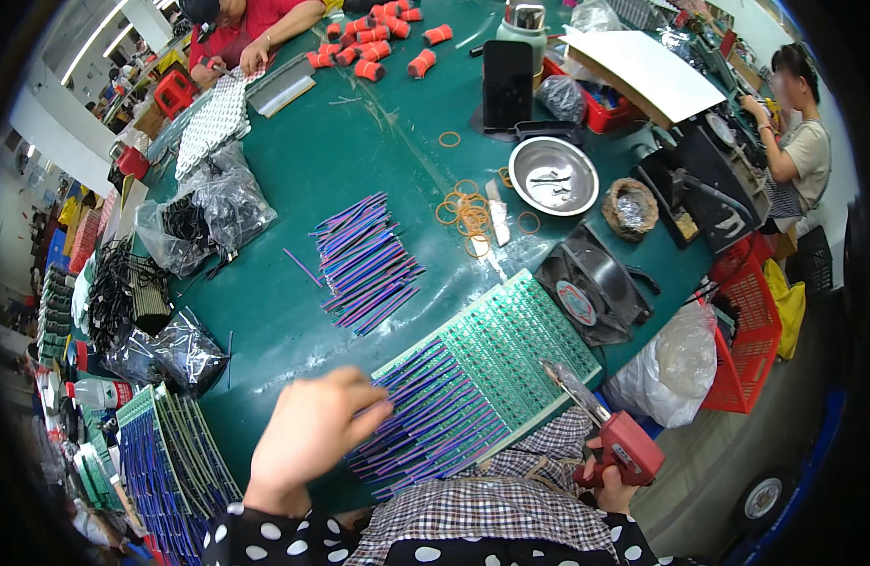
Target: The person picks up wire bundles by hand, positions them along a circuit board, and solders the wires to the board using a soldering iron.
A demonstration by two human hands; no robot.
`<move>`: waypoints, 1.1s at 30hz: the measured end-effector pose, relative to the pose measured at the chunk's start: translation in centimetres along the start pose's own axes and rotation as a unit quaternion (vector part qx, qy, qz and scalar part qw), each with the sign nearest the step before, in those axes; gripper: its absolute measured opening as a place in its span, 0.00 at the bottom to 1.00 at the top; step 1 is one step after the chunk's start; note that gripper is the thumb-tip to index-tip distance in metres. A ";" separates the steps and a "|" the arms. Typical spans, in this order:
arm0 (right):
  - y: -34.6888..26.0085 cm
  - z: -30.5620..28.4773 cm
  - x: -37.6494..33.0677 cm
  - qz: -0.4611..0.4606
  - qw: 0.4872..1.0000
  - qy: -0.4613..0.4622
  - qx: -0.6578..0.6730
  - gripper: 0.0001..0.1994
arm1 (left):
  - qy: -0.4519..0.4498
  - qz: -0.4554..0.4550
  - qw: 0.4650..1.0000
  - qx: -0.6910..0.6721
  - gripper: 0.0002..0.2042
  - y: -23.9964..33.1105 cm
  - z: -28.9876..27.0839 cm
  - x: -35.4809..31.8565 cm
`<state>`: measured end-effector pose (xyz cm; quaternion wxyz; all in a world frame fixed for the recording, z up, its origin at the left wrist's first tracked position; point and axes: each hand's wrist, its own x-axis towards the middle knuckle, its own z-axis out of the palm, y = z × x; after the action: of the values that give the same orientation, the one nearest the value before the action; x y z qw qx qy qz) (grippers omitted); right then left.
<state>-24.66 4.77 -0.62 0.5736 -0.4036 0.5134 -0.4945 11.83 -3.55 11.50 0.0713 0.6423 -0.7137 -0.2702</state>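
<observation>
A green circuit-board panel (520,344) lies at the table's near edge, in front of me. Purple-and-blue wires (426,415) cover its left part in rows; its right part shows bare rows of small pads. My left hand (322,429) is over the panel's left edge, fingers curled together. Whatever its fingertips may pinch is hidden. In my right hand (610,476) is a red soldering gun (631,448), held by its grip at the panel's right end. Its metal tip points up-left over the bare pads. Beyond the panel a loose bundle of similar wires (367,264) rests on the green table.
Rubber bands (468,217), a metal bowl (553,176) and a black fan (595,288) are beyond the panel. Wired panels (175,462) stack at left, near plastic bags (209,203). A phone (508,85) stands upright at the back. Two other people work farther off.
</observation>
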 end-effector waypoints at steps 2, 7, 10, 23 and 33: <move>0.8 0.1 0.5 0.011 1.000 0.006 0.007 0.32 | 0.018 -0.014 0.997 0.078 0.08 -0.4 0.0 3.9; 0.6 1.2 1.2 -0.007 1.000 0.001 -0.011 0.36 | 0.058 -0.084 0.958 0.268 0.07 -1.8 2.0 7.6; 0.5 1.0 1.1 0.056 0.998 0.018 0.033 0.39 | 0.097 0.062 0.961 0.250 0.05 -2.4 3.4 8.6; 0.5 2.3 2.8 0.047 0.998 -0.011 0.036 0.37 | 0.234 0.077 0.968 0.038 0.04 -5.9 6.4 11.4; 0.3 1.6 2.1 0.092 0.995 0.001 0.028 0.37 | 0.226 -0.125 0.935 -0.244 0.05 -8.0 1.4 8.8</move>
<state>-23.06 2.67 -1.08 0.6272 -0.3383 0.5348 -0.4540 16.72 -11.80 4.31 0.3508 0.7334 -0.5043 -0.2909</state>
